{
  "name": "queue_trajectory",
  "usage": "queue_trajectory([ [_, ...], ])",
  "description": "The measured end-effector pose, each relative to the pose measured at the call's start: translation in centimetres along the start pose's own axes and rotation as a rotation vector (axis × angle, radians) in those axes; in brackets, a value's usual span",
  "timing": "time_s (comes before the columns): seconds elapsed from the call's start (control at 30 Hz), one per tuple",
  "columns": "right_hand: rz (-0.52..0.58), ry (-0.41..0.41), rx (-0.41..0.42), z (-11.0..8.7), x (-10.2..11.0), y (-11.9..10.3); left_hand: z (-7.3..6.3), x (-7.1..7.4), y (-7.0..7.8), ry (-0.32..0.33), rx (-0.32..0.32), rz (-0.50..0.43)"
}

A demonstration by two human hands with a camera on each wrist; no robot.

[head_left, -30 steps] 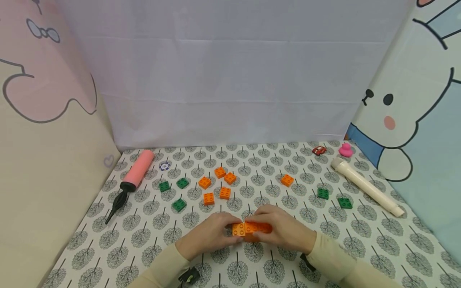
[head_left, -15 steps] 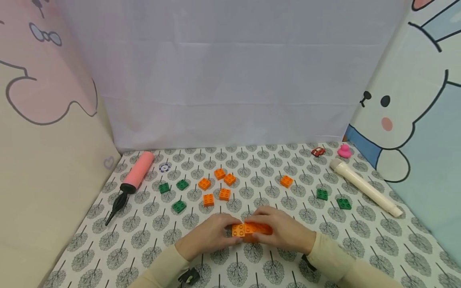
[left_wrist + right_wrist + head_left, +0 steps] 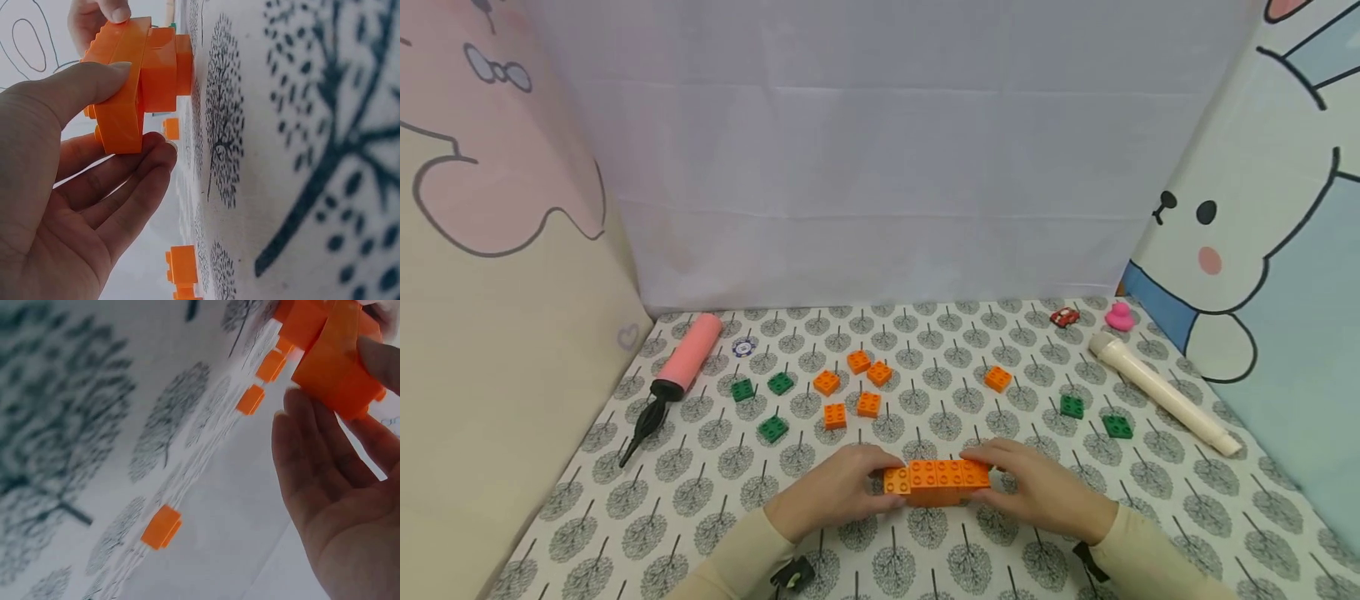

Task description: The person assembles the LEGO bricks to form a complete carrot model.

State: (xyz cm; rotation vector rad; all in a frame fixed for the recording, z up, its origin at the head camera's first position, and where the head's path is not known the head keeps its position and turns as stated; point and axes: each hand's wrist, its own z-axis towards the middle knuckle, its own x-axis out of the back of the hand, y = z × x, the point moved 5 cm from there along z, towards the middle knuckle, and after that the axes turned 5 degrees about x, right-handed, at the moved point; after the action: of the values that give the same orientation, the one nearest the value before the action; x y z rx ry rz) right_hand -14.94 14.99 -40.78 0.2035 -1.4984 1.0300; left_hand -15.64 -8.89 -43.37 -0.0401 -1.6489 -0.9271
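Just in front of the person, in the head view, is a row of joined orange toy building bricks [image 3: 936, 473], studs up. The left wrist view shows narrower orange bricks [image 3: 159, 70] stacked beneath the top row. My left hand [image 3: 842, 490] pinches the left end, thumb [image 3: 103, 81] on the near side and fingers on the far side. At the opposite end my right hand [image 3: 1037, 487] holds the row between thumb and fingers. From the right wrist, its thumb [image 3: 381, 362] lies against the orange end brick [image 3: 340, 369].
Loose orange bricks [image 3: 869, 404] lie beyond the hands, with green bricks [image 3: 773, 429] at left and more green bricks [image 3: 1117, 425] at right. A pink balloon pump [image 3: 688, 354], poker chip [image 3: 743, 347], cream tube [image 3: 1165, 392], red toy car [image 3: 1065, 317] and pink duck [image 3: 1120, 316] lie farther out.
My right hand has slid right from the middle of the brick row to its right end, uncovering the studs on top. The left hand keeps its hold in the same place.
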Motion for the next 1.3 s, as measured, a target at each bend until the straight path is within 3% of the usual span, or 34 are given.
queue_trajectory([
  [0.17,0.068,-0.021,-0.004,-0.6,0.2,0.7,-0.2,0.4,-0.3,-0.02,0.019,-0.007],
  [0.27,0.085,-0.025,-0.001,-0.7,0.2,0.9,-0.3,1.6,-1.3,-0.011,0.067,-0.063],
  [0.4,0.078,-0.023,-0.007,-0.8,0.2,1.0,-0.6,4.2,-3.7,0.129,0.181,-0.076],
  [0.47,0.077,-0.025,-0.012,-0.8,0.2,1.0,-0.7,5.1,-5.0,0.204,0.236,-0.009],
  [0.53,0.076,-0.03,-0.018,-0.8,0.2,1.0,-0.7,5.6,-5.9,0.236,0.271,0.057],
  [0.7,0.053,-0.015,-0.027,-0.9,0.2,1.0,0.2,5.6,-7.8,0.227,0.294,0.128],
  [0.87,0.04,-0.016,-0.02,-0.8,0.1,0.9,0.8,5.0,-9.3,0.185,0.337,0.068],
  [1.1,0.009,-0.022,-0.004,-0.8,0.1,0.9,-0.1,4.7,-9.1,0.177,0.311,0.058],
  [1.3,0.023,-0.011,0.007,-0.5,0.1,0.9,-1.4,4.4,-6.5,0.207,0.2,-0.07],
])
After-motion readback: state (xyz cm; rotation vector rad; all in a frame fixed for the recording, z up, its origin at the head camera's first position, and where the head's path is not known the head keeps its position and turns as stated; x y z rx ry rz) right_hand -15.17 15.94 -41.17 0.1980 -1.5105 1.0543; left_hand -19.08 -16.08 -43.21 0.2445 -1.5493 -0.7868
